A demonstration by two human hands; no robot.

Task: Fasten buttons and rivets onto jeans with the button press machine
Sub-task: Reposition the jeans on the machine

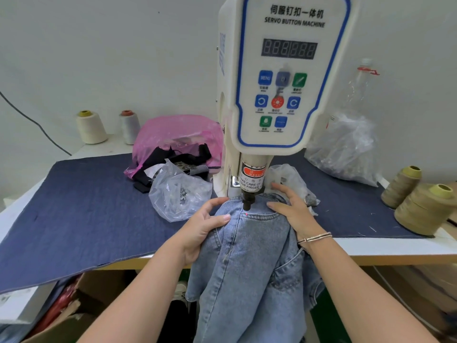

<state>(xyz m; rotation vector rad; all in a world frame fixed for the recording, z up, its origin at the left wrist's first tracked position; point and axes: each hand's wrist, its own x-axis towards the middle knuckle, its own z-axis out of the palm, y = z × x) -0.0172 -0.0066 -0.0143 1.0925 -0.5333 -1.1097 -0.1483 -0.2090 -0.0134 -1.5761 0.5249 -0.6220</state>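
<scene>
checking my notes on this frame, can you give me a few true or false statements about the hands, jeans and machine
1. Both hands, left and right, rest on the jeans. True.
2. The punch is pressed into the denim. False: it hangs just above it.
3. A red dot shows on the jeans. True.
4. The pink bag lies right of the machine. False: it lies left.
5. The right wrist wears a bracelet. True.
</scene>
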